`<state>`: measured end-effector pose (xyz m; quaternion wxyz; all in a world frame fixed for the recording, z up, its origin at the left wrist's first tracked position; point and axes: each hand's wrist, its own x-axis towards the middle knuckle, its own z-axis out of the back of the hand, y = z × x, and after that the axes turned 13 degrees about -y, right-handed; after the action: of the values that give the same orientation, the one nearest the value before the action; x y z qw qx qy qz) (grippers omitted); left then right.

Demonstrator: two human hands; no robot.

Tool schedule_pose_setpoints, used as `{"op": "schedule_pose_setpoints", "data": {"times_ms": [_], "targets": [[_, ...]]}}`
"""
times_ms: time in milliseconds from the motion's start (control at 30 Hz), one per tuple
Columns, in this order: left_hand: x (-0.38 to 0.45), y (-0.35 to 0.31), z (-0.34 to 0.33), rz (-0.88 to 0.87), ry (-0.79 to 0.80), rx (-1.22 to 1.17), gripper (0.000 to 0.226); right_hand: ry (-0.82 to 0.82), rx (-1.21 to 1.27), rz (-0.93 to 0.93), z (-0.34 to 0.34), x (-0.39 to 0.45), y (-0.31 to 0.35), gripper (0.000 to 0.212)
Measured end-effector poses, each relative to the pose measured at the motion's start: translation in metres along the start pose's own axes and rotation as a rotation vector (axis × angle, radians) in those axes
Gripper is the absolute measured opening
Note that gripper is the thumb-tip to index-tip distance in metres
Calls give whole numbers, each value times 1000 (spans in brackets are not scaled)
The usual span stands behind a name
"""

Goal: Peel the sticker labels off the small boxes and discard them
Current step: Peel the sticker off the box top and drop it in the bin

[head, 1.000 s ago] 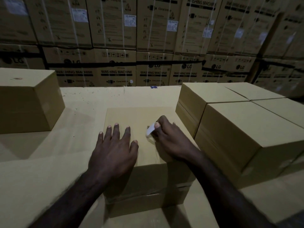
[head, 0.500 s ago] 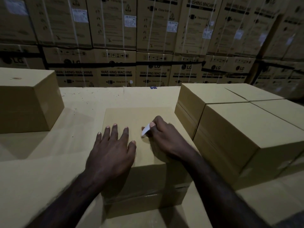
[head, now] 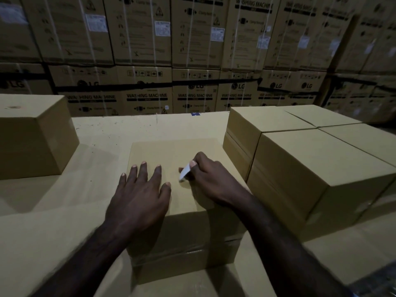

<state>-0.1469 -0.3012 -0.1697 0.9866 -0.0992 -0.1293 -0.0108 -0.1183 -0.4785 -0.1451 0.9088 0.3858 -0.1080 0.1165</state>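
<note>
Plain brown cardboard box [head: 171,159] sat at 6 o'clock on the cardboard-covered work surface [head: 42,243]. Left hand [head: 139,200] lay flat on the lid, fingers straight and spread, probably to steady it. Right hand [head: 211,181] pinched the small white sticker label [head: 184,172] between thumb and fingertips, curled up off the lid; lower edge apparently attached. 4 similar boxes [head: 310,159] stood at 3 o'clock.

Middle box [head: 171,151] sits between left box [head: 32,136] and right boxes [head: 300,159] — stacked cartons [head: 192,50] behind.
</note>
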Motion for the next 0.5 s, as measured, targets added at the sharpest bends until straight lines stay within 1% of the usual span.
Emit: {"op": "schedule_pose_setpoints", "data": {"times_ms": [67,167,233,367,500], "targets": [[1,1,-1,-2,-1,-2,63,-24,2,-13,7,-4,-4,23],[1,2,0,-9,-2,-2,62,-93,46,-75,16,-3,-11,25],[0,1,2,-9,-6,-8,62,-151,108,-112,20,-2,-14,25],[-1,-3,6,6,-23,-31,60,-288,272,-148,25,-5,-22,14],[-2,-5,8,20,-30,-41,59,-325,366,-175,33,-10,-30,12]]}}
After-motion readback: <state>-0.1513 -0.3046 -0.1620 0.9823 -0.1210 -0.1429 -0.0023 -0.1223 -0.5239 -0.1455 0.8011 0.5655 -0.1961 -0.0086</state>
